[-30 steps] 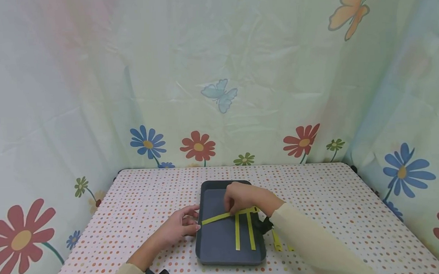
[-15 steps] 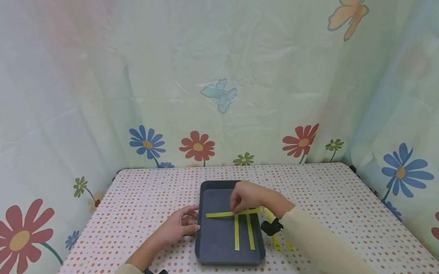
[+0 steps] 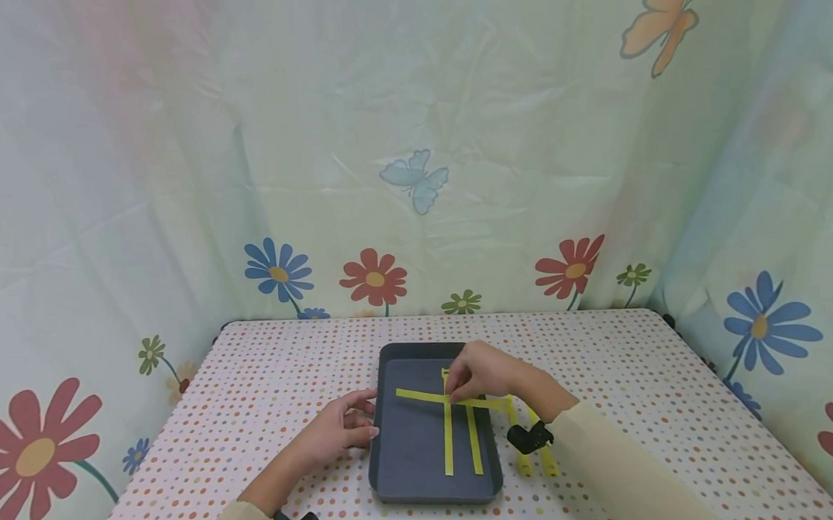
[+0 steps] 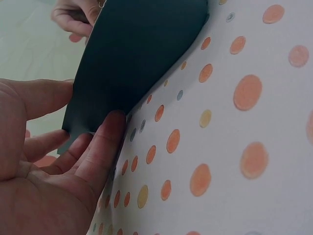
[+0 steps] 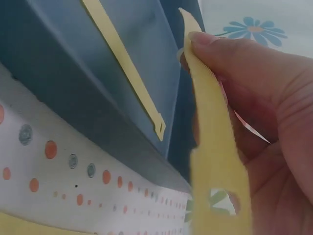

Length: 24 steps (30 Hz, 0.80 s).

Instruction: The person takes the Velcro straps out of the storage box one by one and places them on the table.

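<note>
My right hand (image 3: 487,369) pinches a long flat yellow strip (image 3: 417,396) between thumb and fingertips, over the dark grey tray (image 3: 412,477). The right wrist view shows this strip's toothed edges and its slotted wide end, much like a flat cable tie. Crosswise over the tray, it extends beyond the right rim. Two similar strips, one on the left (image 3: 449,445) and one on the right (image 3: 475,443), lie lengthwise in the tray's right half. My left hand (image 3: 340,425) rests at the tray's left side, its relaxed fingertips touching the outer wall.
More yellow strips (image 3: 525,465) lie on the dotted tabletop (image 3: 309,350), just right of the tray and partly behind my right wrist. A flowered curtain (image 3: 496,171) hangs behind the table.
My right hand has shifted to the right with the held strip. The strip's left end has swung away from me, off the tray's left side. My left hand has stayed put.
</note>
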Each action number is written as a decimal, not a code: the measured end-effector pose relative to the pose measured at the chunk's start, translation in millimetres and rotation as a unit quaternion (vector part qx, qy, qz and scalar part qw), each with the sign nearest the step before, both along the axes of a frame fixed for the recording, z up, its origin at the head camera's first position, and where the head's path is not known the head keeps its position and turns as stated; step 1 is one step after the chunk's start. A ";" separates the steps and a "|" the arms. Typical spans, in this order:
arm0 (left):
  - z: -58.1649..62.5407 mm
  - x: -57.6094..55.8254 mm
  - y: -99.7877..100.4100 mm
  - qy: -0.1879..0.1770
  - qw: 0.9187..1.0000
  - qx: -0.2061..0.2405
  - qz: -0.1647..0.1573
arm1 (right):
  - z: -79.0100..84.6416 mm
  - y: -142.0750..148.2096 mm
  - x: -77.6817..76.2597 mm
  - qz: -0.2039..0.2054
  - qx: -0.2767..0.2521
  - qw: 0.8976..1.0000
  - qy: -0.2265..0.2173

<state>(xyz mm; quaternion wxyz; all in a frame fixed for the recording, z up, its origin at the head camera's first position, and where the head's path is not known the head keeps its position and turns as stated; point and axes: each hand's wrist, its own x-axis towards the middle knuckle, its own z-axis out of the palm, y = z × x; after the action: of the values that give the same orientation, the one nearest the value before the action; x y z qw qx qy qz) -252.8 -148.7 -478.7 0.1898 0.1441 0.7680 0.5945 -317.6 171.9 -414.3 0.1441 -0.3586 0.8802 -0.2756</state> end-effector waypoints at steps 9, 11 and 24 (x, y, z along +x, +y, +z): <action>0.0 0.4 -0.9 -0.001 1.000 0.003 -0.005 | -6.0 6.7 1.5 -0.019 -0.037 0.999 -0.008; -0.5 0.3 -1.1 0.000 1.000 0.003 -0.005 | -6.7 8.7 1.1 -0.025 -0.043 0.999 -0.009; 0.0 -0.3 -0.3 -0.005 1.000 -0.001 -0.001 | -7.4 19.5 13.2 -0.072 -0.104 0.992 -0.004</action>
<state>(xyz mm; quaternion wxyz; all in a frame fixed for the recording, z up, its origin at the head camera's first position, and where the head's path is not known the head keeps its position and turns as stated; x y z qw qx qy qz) -253.1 -149.0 -478.7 0.1945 0.1415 0.7677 0.5939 -304.3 191.4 -421.7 0.0897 -0.3064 0.8697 -0.3764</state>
